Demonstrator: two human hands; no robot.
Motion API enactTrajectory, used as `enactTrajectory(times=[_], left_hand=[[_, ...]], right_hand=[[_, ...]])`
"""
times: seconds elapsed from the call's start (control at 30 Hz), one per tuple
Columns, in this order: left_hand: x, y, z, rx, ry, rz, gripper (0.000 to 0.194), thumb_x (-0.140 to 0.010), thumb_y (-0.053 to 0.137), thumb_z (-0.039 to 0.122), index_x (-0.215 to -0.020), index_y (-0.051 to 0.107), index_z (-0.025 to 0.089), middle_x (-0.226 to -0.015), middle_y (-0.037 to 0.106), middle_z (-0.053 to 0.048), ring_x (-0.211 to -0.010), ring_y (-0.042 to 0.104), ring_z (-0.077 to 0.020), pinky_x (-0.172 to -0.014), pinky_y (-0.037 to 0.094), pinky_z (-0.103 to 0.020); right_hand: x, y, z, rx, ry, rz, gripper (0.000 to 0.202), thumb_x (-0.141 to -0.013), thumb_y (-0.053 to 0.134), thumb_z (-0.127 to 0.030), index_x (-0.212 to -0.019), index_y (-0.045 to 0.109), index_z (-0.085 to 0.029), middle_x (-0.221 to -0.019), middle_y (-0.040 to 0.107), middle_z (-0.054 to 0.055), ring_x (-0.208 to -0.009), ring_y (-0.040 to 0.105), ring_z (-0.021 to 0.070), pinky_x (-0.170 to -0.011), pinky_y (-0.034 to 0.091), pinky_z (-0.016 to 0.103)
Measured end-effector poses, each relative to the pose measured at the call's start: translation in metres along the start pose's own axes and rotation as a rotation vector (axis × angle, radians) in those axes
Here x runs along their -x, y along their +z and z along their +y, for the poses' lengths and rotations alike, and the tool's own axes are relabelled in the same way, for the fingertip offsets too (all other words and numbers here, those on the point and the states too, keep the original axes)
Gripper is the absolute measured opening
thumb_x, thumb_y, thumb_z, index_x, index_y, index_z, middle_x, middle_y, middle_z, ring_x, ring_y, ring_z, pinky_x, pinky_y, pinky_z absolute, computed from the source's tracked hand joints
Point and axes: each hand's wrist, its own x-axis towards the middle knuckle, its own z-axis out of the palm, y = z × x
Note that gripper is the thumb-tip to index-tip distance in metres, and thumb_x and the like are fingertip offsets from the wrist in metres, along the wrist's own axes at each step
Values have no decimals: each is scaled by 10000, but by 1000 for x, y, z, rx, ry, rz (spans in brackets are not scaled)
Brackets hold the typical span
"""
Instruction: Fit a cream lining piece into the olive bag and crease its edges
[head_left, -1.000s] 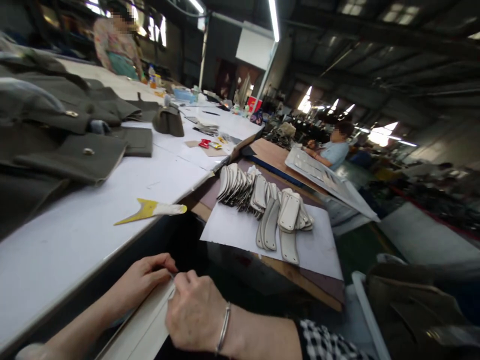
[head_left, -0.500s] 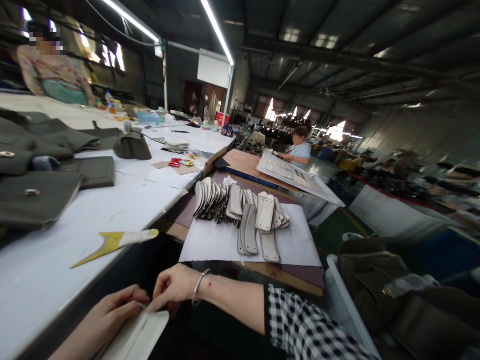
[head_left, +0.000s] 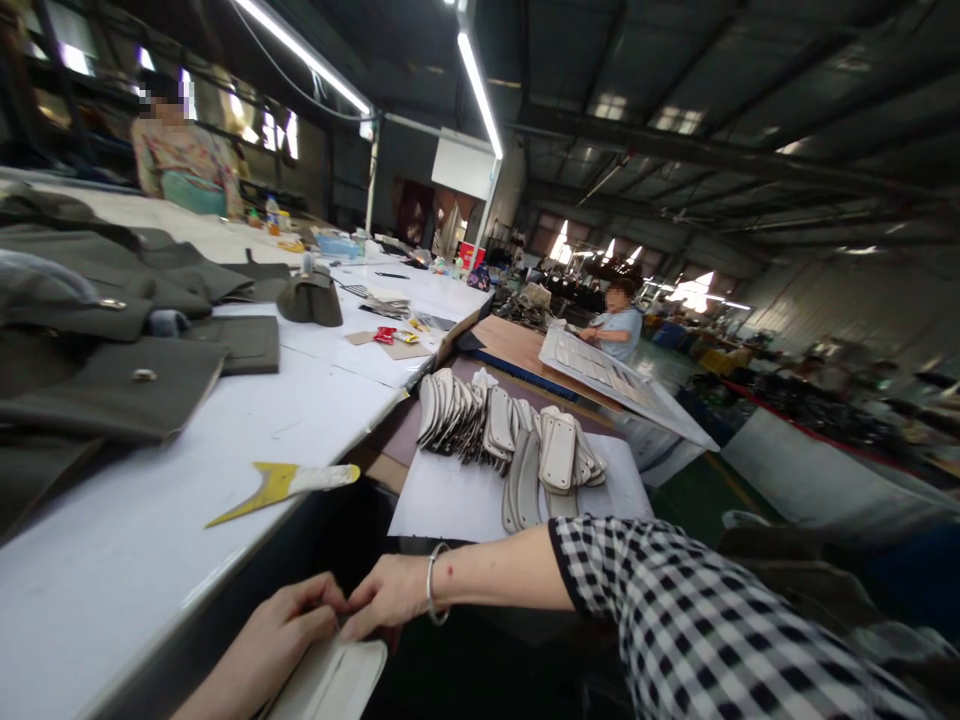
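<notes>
Panel (head_left: 339,682) extends toward the wearer from both hands (head_left: 279,628) (head_left: 396,592).

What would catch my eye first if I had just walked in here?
Probably the checked sleeve at lower right, its bare forearm leading past a bracelet to the right hand, which meets the left hand at a pale panel, bottom centre. Beyond them, pale strips lie heaped on a white sheet. Dark pieces crowd the white table at left.
</notes>
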Motion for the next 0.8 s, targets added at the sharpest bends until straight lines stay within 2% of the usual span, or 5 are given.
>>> enactTrajectory(times=[0.27, 0.37, 0.5, 0.67, 0.8], left_hand=[[32, -26, 37, 253, -59, -142, 384, -607, 552, 278, -954, 694, 196, -932, 717, -24, -966, 601, -292, -873, 432, -355], [69, -38, 36, 366, -147, 14, 494, -670, 669, 371, -1137, 658, 210, -1171, 686, -55, -1166, 557, -308, -1025, 383, -382], [133, -42, 4, 574, -206, 311, 588, -722, 723, 480, -1220, 609, 188, -1330, 591, -120, -1273, 489, -308, -1082, 347, -405], [220, -8, -50, 811, -330, 627, 605, -799, 650, 563, -1276, 559, 202, -1380, 540, -140, -1240, 517, -292, -1050, 377, -425], [257, 51, -59, 980, -311, 751, 555, -839, 605, 572, -1285, 556, 247, -1416, 507, -115, -1307, 444, -303, -1021, 391, -446]], right_hand=[[5, -2, 10, 170, -149, 159, 251, -785, 727, -347, -1012, 754, -244, -626, 589, -68, -569, 538, 86, -542, 434, 176], [7, 2, 15, 233, -257, 277, 275, -775, 722, -273, -1043, 745, -218, -755, 647, -28, -668, 571, 114, -619, 457, 208], [13, 24, 11, 333, -495, 420, 247, -835, 612, -199, -1064, 688, -141, -877, 607, 47, -808, 543, 177, -778, 467, 330], [34, 73, -11, 482, -1207, 321, 101, -913, 579, -179, -962, 667, -172, -910, 585, 60, -877, 551, 186, -816, 461, 355], [42, 122, -28, 605, -1380, 5, 112, -939, 532, -127, -969, 627, -177, -918, 586, 56, -863, 555, 178, -768, 479, 336]])
